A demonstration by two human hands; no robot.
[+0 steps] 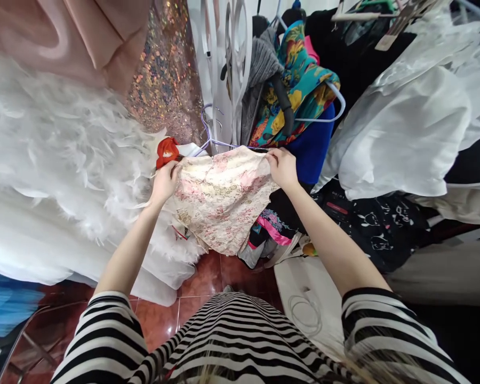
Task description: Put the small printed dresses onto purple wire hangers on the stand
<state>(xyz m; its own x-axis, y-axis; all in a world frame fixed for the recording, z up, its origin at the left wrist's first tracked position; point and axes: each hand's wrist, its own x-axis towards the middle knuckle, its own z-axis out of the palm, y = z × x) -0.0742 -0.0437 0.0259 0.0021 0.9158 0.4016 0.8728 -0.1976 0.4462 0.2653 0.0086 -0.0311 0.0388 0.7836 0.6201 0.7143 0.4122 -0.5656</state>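
Note:
A cream garment with a pink floral print (pixel 224 202) is stretched between my two hands in the middle of the view. My left hand (pixel 166 181) pinches its upper left corner, beside a red piece of cloth (pixel 167 151). At the upper right corner, my right hand (pixel 283 166) is closed on the edge of the same garment. Just behind its top edge hangs a purple hanger (pixel 209 140); whether the garment is attached to it I cannot tell.
White feathered fabric (pixel 84 138) and a sequined cloth (pixel 164 69) hang on the left. A teal floral garment (pixel 296 80) and white satin clothing (pixel 404 133) hang on the right. Below are red floor tiles (pixel 200 282) and a white surface with a coiled cable (pixel 306 314).

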